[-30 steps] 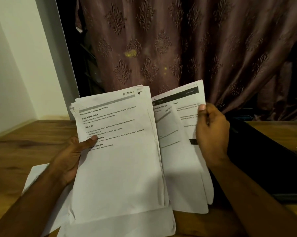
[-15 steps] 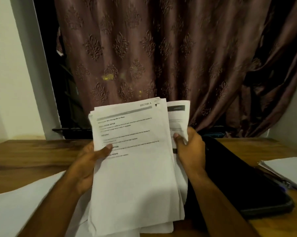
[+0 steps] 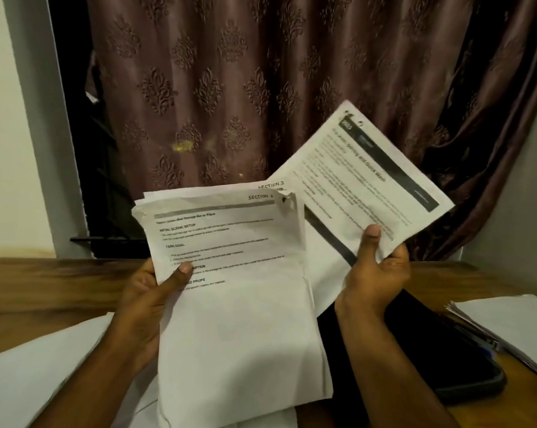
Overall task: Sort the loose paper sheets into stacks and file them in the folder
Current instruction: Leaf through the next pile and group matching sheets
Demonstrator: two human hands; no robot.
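My left hand (image 3: pixel 146 291) grips a thick stack of printed sheets (image 3: pixel 239 288) held upright above the table, thumb pressed on the top page marked "Section 1". My right hand (image 3: pixel 375 270) pinches a separate sheet with a dark header band (image 3: pixel 362 180), tilted out to the right and apart from the stack at its top. A page marked "Section 3" peeks out behind the stack. The black folder (image 3: pixel 440 353) lies flat on the wooden table under my right forearm.
A second pile of white sheets (image 3: pixel 514 329) rests at the right table edge beside the folder. More loose paper (image 3: pixel 44 375) lies flat at the lower left. A patterned curtain (image 3: pixel 245 88) hangs behind the wooden table (image 3: pixel 44 288).
My right hand has pulled the dark-banded sheet from behind the stack and swung it out to the right, tilting it. The left hand still holds the stack.
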